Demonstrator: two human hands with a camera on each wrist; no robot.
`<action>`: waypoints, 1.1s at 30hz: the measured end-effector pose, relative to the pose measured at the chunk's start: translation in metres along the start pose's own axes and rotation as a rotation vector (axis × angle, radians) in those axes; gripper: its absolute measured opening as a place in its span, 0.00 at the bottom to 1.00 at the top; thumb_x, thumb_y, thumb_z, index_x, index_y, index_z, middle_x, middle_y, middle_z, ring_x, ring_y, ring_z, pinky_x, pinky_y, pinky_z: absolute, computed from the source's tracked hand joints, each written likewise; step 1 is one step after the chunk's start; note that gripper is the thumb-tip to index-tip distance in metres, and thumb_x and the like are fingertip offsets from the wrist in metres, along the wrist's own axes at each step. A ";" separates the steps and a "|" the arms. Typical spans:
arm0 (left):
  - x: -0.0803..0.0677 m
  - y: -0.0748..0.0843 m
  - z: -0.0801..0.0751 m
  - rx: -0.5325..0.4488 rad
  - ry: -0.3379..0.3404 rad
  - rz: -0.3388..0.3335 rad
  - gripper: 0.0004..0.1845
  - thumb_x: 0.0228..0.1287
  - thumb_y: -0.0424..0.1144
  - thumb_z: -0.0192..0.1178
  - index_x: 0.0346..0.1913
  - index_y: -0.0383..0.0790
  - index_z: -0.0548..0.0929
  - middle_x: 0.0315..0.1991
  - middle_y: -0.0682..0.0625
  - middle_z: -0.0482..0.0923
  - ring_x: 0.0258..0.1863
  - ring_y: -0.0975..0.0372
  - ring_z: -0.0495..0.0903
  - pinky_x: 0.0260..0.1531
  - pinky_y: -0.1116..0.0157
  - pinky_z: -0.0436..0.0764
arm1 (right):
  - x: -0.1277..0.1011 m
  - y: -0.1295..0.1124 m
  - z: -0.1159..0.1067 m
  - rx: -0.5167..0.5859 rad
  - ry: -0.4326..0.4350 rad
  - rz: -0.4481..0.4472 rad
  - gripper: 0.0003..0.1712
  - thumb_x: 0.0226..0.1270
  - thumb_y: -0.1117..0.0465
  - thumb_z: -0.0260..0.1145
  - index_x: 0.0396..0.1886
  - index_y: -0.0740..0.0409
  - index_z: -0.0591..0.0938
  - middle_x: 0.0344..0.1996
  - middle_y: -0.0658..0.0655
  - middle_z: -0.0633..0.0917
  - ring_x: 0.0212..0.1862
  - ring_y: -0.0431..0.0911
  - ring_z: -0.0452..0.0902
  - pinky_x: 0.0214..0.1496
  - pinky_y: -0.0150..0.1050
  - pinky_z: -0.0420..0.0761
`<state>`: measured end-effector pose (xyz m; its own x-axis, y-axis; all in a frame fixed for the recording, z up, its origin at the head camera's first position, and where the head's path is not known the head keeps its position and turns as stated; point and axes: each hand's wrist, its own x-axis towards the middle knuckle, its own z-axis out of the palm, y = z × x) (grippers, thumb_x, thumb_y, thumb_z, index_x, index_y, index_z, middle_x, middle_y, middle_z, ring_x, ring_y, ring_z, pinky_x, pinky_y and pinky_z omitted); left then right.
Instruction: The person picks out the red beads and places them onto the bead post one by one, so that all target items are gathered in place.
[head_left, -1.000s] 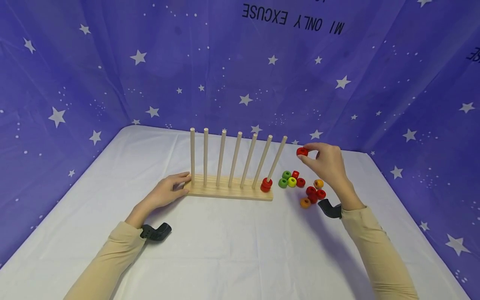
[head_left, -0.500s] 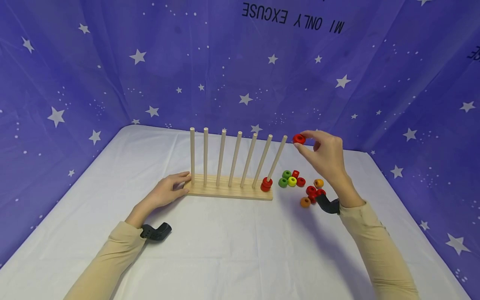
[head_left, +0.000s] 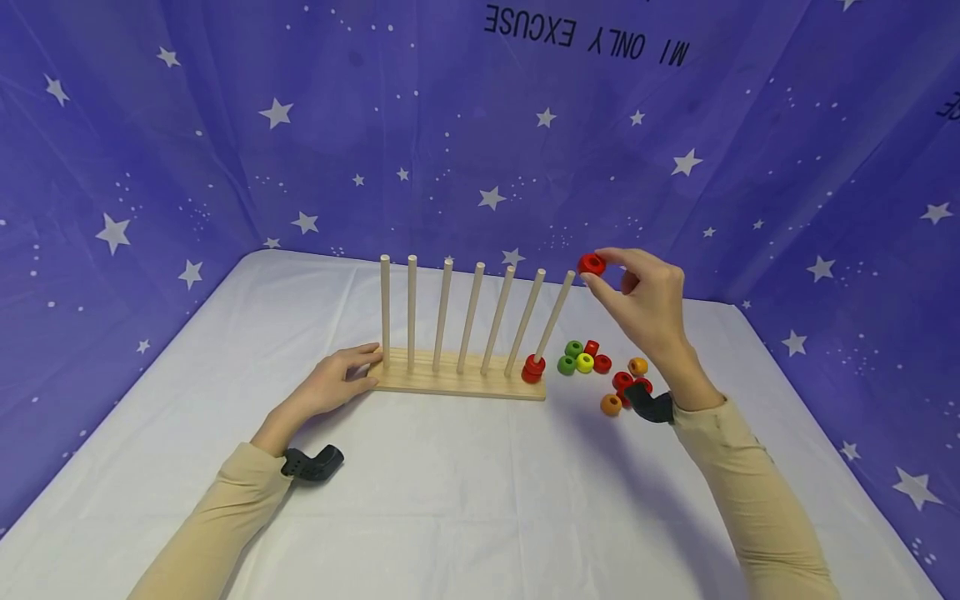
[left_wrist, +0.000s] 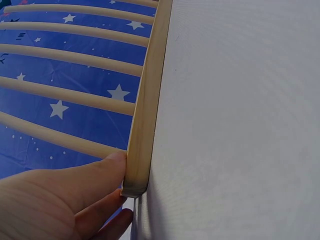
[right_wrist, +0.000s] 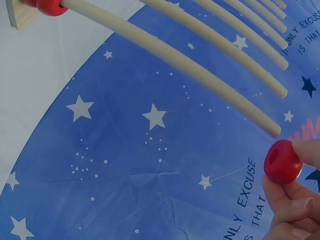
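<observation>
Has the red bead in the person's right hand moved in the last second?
Yes. The red bead pinched by the right hand has risen and shifted left, from beside the loose beads to just beside the top of the rightmost peg.

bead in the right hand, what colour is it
Red. The bead pinched by the right hand shows best in the right wrist view.

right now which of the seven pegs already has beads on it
The rightmost peg, nearest the right hand: red beads sit at its foot; the other six are bare.
</observation>
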<state>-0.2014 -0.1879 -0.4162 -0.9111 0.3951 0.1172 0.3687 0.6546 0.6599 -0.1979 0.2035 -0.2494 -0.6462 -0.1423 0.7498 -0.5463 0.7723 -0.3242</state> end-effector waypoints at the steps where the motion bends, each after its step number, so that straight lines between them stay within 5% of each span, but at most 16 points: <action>1: 0.000 0.000 0.000 -0.001 0.000 -0.001 0.25 0.63 0.35 0.55 0.62 0.30 0.69 0.67 0.36 0.62 0.68 0.41 0.58 0.65 0.43 0.61 | 0.000 -0.001 0.001 0.007 0.000 0.002 0.17 0.49 0.62 0.73 0.42 0.62 0.85 0.23 0.60 0.80 0.20 0.38 0.58 0.21 0.23 0.58; 33: 0.000 -0.001 0.000 -0.007 0.002 0.003 0.25 0.63 0.36 0.55 0.62 0.31 0.68 0.68 0.37 0.62 0.68 0.41 0.58 0.66 0.44 0.61 | -0.003 -0.005 0.016 0.019 -0.111 0.025 0.18 0.53 0.60 0.70 0.45 0.59 0.84 0.24 0.57 0.80 0.20 0.42 0.60 0.21 0.29 0.59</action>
<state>-0.2018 -0.1889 -0.4171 -0.9104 0.3957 0.1212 0.3706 0.6491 0.6644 -0.2018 0.1901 -0.2587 -0.7139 -0.1917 0.6735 -0.5387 0.7647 -0.3534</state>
